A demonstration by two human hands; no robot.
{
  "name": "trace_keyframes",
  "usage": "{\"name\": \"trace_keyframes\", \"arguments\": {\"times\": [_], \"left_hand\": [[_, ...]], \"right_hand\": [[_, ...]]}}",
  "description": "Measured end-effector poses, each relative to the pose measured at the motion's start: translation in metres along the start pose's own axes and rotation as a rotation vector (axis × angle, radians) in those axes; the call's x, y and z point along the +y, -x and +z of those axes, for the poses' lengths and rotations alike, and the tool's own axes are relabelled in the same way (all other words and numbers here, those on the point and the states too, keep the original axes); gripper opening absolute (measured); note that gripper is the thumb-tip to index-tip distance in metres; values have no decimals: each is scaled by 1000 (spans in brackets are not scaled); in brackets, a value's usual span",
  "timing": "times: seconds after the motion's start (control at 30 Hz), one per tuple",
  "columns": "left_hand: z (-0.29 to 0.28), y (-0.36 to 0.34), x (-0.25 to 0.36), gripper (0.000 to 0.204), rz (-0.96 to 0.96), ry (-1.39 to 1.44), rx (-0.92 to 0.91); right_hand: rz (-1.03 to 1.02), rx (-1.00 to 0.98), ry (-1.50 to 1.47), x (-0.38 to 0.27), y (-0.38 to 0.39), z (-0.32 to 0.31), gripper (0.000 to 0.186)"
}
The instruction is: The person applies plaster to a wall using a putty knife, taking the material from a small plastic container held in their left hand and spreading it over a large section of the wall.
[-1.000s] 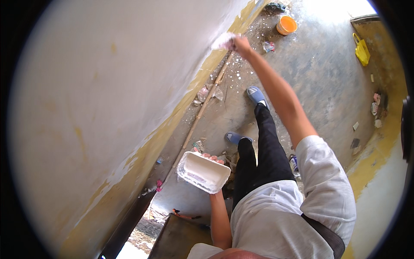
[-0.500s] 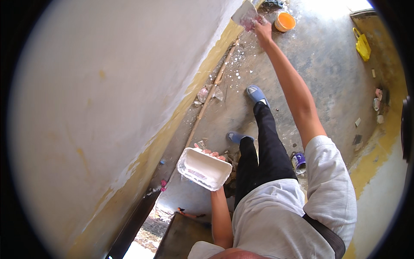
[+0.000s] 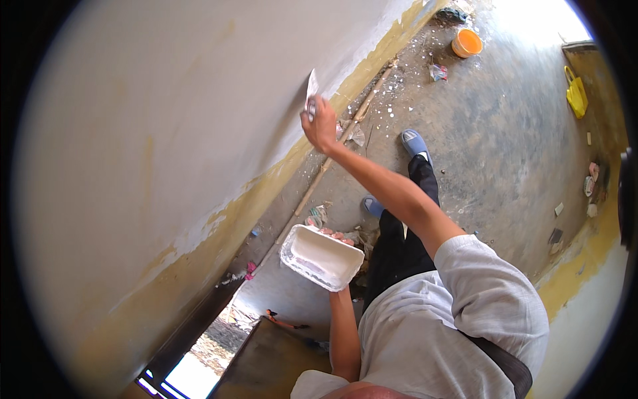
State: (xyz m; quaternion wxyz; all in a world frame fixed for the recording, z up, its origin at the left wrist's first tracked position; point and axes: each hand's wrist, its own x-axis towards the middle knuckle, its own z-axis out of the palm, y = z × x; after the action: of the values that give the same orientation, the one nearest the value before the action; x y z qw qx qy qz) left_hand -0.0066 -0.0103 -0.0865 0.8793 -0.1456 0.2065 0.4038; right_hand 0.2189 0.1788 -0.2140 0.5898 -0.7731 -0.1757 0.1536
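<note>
My right hand point(image 3: 319, 124) grips a putty knife point(image 3: 312, 86), its flat pale blade against the wall point(image 3: 199, 120). The wall is whitish above, with a ragged yellow band along its lower part. In my left hand point(image 3: 330, 234) is a white rectangular tray point(image 3: 322, 256), held from below and at its far side, fingertips showing over the far rim. The tray's rim and inside are smeared with white paste. Most of the left palm is hidden beneath the tray.
A long wooden pole point(image 3: 325, 166) lies on the floor along the wall's foot, among white crumbs and plastic scraps. An orange bucket point(image 3: 467, 43) stands farther off. A yellow bag point(image 3: 576, 93) rests by the right wall. A dark-framed opening point(image 3: 199, 352) is at lower left.
My right hand has swung left and nearer with the putty knife, from beside the orange bucket to lower on the wall. The tray stays nearly where it was.
</note>
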Motion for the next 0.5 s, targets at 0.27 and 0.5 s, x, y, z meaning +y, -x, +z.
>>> {"name": "trace_keyframes", "arguments": {"times": [0.27, 0.5], "left_hand": [[-5, 3, 13, 72, 32, -138, -64], [-21, 37, 47, 65, 99, -396, 13]], "right_hand": [[455, -482, -711, 27, 66, -94, 20], [564, -688, -752, -61, 72, -220, 25]]}}
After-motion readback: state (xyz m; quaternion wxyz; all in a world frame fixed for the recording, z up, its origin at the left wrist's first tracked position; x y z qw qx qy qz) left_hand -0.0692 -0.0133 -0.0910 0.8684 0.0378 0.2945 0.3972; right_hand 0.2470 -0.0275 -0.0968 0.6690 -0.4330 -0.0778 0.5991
